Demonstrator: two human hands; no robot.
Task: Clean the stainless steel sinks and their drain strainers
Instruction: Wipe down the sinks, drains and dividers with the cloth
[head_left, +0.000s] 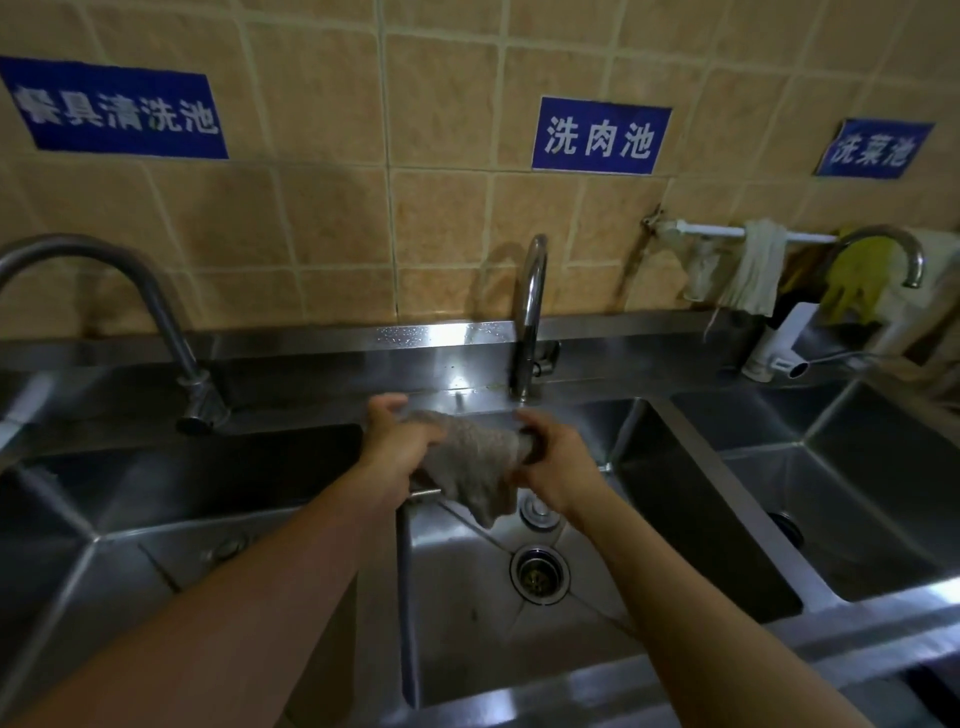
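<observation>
A grey-brown cloth (475, 462) hangs stretched between both hands above the back of the middle sink (467, 639). My left hand (397, 449) grips its left end and my right hand (558, 465) grips its right end. Below the cloth, the open drain (539, 573) sits in the floor of the middle sink, and a round strainer (537, 511) lies just behind the drain, partly hidden by the cloth. The middle tap (530, 317) stands right behind my hands. The left sink (156, 493) and the right sink (872, 499) lie to either side.
A curved tap (156, 312) stands over the left sink and another tap (904, 254) over the right one. Rags and yellow gloves (857, 280) hang on a wall rail (727, 231) at the back right. Blue signs are fixed to the tiled wall.
</observation>
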